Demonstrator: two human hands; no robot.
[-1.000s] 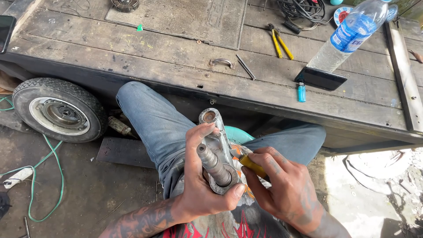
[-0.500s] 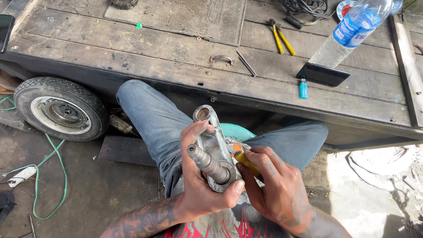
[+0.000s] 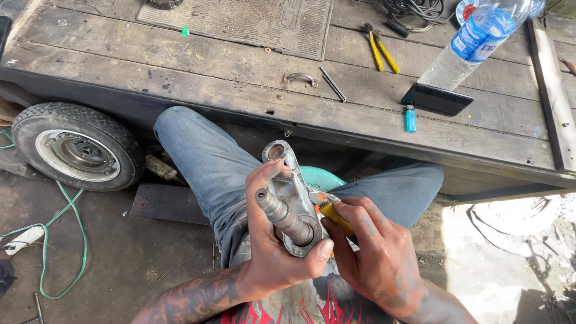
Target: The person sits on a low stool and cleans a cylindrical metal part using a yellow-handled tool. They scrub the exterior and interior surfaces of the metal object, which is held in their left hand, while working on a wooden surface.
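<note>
Gripping a grey metal bracket (image 3: 291, 198), left hand (image 3: 273, 252); right hand (image 3: 372, 258) alongside.

Blue jeans (image 3: 204, 162), tattooed forearms, red-patterned dark shirt (image 3: 300, 309).

Bright daylight, sharp focus, sunlit glare lower right, wide-angle edge bending.

In front of my knees a low wooden cart deck (image 3: 180, 66) is carrying a ribbed rubber mat (image 3: 240, 21), yellow-handled pliers (image 3: 381, 51), a plastic water bottle (image 3: 474, 42), a dark phone (image 3: 437, 99), a blue lighter (image 3: 410, 118), a thin metal rod (image 3: 333, 84) and a small curved metal bracket (image 3: 300, 77).
</note>
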